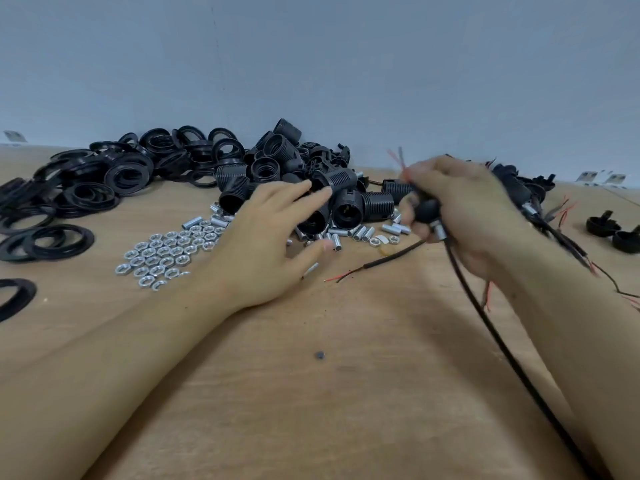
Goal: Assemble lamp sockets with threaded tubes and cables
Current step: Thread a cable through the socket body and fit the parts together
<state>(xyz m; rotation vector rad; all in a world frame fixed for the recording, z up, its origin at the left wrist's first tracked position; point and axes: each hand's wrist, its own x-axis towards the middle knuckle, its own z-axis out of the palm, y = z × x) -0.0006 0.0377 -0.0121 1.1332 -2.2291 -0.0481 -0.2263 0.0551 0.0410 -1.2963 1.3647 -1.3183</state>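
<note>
wooden table [311, 393] under grey wall, left hand [266, 244] fingers spread loose over socket shells [346, 202], right hand [460, 209] gripping black socket cap [426, 209] with cable [502, 341]

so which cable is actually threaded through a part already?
The black cable gripped in the right hand: it passes through a black socket cap. The short cable lies bare on the table.

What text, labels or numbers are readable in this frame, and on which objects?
No readable text.
Small printed tag at the far left wall edge: too blurred to read.
Similar tags at the far right: too blurred to read.
Lamp sockets, nuts, cables: no visible markings.
</note>
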